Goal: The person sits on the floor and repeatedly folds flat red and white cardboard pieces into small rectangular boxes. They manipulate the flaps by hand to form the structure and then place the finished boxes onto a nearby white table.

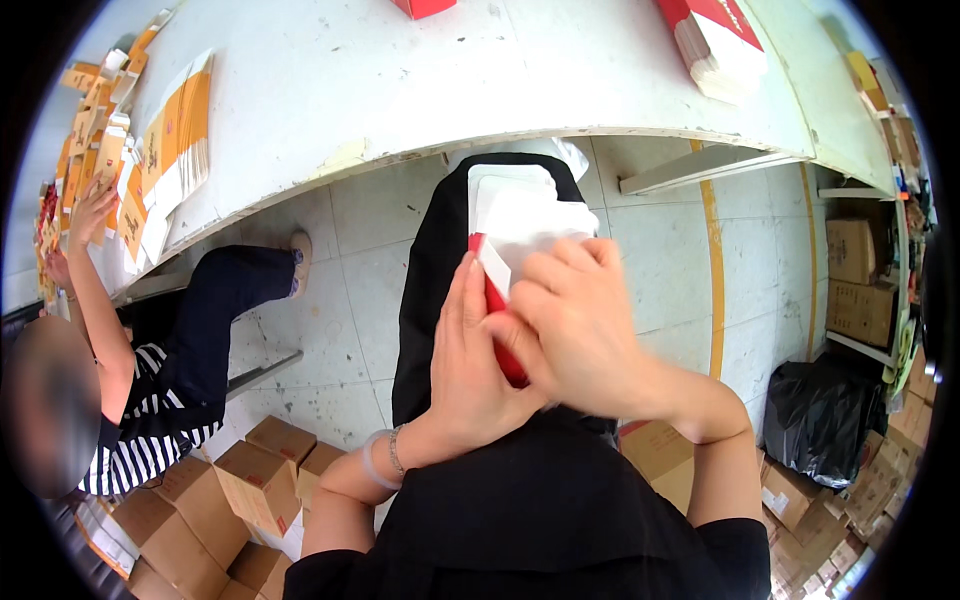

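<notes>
In front of my body, a small red carton [512, 366] with a white flap stands tilted between my hands. My left hand [468, 365] lies along its left side, fingers closed together against it. With curled fingers, my right hand [580, 320] grips the carton from the right; it is slightly blurred and hides much of the box. Just beyond the hands, a stack of flat white card pieces [515, 200] rests on the black cloth [430, 290] over my lap. How those pieces join the carton is hidden by my right hand.
Ahead is a white table [400, 90]. On it are red-and-white flat cartons [715, 50], another red box [425, 6] and orange-and-white cartons [180, 130]. A co-worker's hand [92, 212] touches cartons at left. Brown boxes [255, 480] and a black bag [825, 420] flank me.
</notes>
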Tool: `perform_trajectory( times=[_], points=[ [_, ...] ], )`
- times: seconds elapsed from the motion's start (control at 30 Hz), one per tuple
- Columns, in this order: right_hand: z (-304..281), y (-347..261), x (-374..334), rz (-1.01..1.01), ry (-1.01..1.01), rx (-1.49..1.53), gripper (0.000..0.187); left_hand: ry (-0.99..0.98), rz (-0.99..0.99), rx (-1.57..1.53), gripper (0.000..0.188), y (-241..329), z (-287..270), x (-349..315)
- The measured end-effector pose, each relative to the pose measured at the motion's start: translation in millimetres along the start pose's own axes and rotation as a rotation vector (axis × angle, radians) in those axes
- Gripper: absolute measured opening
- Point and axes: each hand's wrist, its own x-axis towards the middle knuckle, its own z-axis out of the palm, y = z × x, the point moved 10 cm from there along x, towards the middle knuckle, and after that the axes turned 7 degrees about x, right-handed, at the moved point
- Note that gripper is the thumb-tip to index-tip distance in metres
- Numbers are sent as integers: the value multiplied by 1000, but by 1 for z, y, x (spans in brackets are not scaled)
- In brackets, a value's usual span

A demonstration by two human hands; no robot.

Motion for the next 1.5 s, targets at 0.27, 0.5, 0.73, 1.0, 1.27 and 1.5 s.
perform_trajectory(
  times=[0.27, 0.5, 0.73, 1.0, 1.27, 1.5],
  points=[
    [-73, -37, 4, -206, 561, 41, 33, 171, 107, -751, 100, 0, -60, 24],
    [-27, -16, -17, -193, 262, 400, 28, -80, 198, -764, 78, -11, -29, 24],
    [-67, 22, -18, -34, 584, 653, 41, 8, 404, -320, 68, 8, -40, 31],
    [-30, 34, -19, 262, 54, 856, 31, 43, 259, -160, 88, 11, -38, 33],
    [-38, 19, -26, 19, 138, 514, 41, 36, 121, -243, 108, 8, -27, 29],
    [-30, 15, -25, -1, 61, 524, 44, 8, -8, -262, 108, -2, -24, 30]
  ],
)
